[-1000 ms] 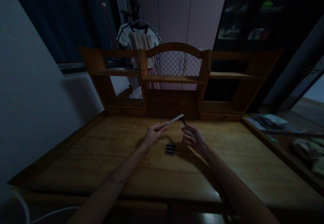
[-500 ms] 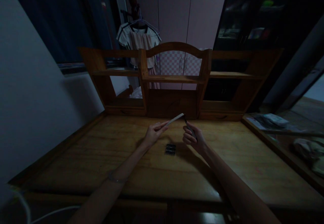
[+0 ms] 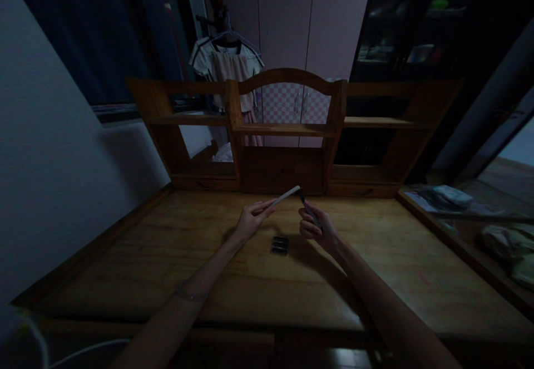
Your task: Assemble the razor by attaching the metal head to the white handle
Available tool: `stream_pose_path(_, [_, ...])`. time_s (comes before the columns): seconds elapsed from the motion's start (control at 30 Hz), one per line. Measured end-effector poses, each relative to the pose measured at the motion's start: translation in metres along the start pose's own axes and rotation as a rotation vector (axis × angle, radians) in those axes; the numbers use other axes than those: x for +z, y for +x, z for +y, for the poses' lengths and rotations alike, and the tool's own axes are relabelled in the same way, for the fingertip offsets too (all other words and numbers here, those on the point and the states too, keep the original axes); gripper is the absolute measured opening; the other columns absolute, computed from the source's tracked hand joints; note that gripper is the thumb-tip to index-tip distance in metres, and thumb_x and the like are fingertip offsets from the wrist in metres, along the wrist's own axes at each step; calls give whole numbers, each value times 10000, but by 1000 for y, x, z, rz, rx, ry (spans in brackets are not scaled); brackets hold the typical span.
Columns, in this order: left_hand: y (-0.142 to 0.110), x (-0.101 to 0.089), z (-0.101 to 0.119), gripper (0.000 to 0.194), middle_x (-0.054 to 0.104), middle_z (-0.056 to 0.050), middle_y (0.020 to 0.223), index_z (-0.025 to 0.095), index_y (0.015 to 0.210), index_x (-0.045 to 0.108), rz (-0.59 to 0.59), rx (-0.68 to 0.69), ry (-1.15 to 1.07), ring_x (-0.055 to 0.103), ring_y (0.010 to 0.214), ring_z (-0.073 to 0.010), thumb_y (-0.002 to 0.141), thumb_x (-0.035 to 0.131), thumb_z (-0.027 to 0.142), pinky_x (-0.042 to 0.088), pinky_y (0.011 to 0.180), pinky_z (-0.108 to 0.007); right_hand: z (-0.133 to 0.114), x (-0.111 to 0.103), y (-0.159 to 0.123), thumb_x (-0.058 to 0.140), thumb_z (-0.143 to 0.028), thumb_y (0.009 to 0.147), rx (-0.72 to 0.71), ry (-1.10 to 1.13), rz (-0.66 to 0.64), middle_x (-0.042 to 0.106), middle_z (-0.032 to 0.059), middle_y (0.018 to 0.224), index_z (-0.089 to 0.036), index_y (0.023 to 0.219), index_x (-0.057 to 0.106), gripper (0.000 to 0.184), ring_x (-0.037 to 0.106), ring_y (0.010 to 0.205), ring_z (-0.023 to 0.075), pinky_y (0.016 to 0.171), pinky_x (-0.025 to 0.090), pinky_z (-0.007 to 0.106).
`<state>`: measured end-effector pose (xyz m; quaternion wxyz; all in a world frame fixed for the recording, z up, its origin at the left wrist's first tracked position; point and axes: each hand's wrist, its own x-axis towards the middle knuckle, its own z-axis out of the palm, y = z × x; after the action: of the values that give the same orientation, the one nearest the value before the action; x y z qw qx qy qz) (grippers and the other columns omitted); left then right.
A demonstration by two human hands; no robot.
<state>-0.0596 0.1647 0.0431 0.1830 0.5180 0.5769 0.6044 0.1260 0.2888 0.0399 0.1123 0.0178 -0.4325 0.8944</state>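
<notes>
Pale rod (image 3: 286, 194) slants up over the wooden desk (image 3: 167, 246) — its raised end at or just beside the dark tip of a slim tool (image 3: 312, 215). The left hand (image 3: 249, 222) pinches the rod's lower end; the right hand (image 3: 323, 230) clasps the tool. Below lies a small dark pack (image 3: 280, 245).

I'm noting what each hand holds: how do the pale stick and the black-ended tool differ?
The pale stick looks whitish, while the black-ended tool has a grey handle. From the left hand, the stick slants up rightward; from the right hand, the tool slants up leftward. Both are slim and held above the table, far ends close together; whether they touch is unclear.
</notes>
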Motion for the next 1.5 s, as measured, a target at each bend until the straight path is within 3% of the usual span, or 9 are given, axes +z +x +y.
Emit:
stream_pose_path(0.67, [1, 1, -1, 403, 662, -73, 949, 168, 1103, 648, 22, 23, -14, 569, 777, -125, 751, 641, 365, 420, 630, -187, -2, 6, -2, 392, -463, 915, 16, 6, 24, 259, -82, 314, -203, 559, 322, 446, 182, 269, 79, 319, 202, 196])
stream_pose_path(0.9, [1, 1, -2, 422, 658, -79, 964, 162, 1106, 649, 12, -9, -35, 539, 648, -90, 740, 653, 372, 390, 547, -175, 0, 3, -1, 396, -453, 912, 21, 23, -1, 266, -79, 308, -203, 552, 323, 443, 171, 267, 82, 323, 206, 208])
stream_pose_path(1.1, [0, 2, 1, 410, 655, -95, 954, 145, 1106, 649, 10, 21, -16, 547, 673, -103, 758, 637, 361, 400, 554, -181, -1, 3, -2, 397, -469, 909, 32, 19, 16, 265, -80, 304, -205, 556, 304, 450, 181, 263, 81, 323, 214, 203])
stream_pose_path(1.5, [2, 1, -5, 382, 661, -84, 958, 161, 1093, 653, 11, 62, 12, 582, 847, -149, 768, 627, 360, 435, 725, -228, -1, 2, -1, 396, -476, 905, 45, 14, 12, 266, -79, 301, -208, 556, 291, 453, 179, 258, 79, 309, 193, 194])
